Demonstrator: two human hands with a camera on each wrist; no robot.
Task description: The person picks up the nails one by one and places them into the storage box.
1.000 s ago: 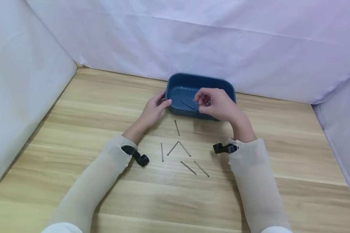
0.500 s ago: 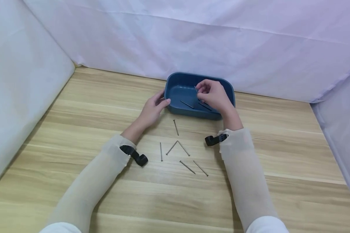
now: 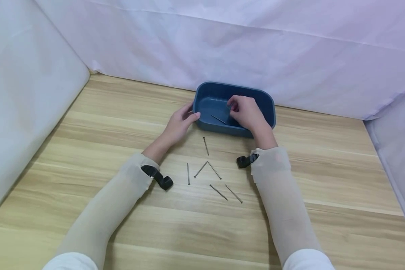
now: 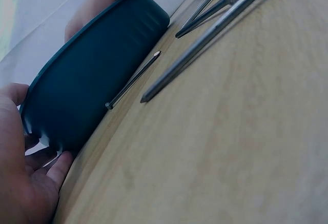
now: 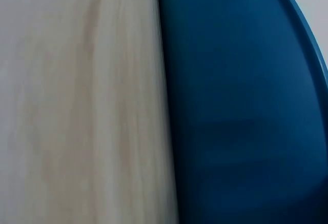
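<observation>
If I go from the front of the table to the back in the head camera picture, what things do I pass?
Two nails lying side by side → single upright-pointing nail → two nails making a tent shape → lone nail near the tub → left hand on the tub's end → blue tub → white cloth backdrop.

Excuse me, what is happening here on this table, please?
A person is working with nails and a blue tray on a wooden table. The left hand rests against the tray's left end. The right hand is over the inside of the tray, fingers curled; whether it holds a nail cannot be seen. One nail lies in the tray, and six loose nails lie in front of it.
</observation>
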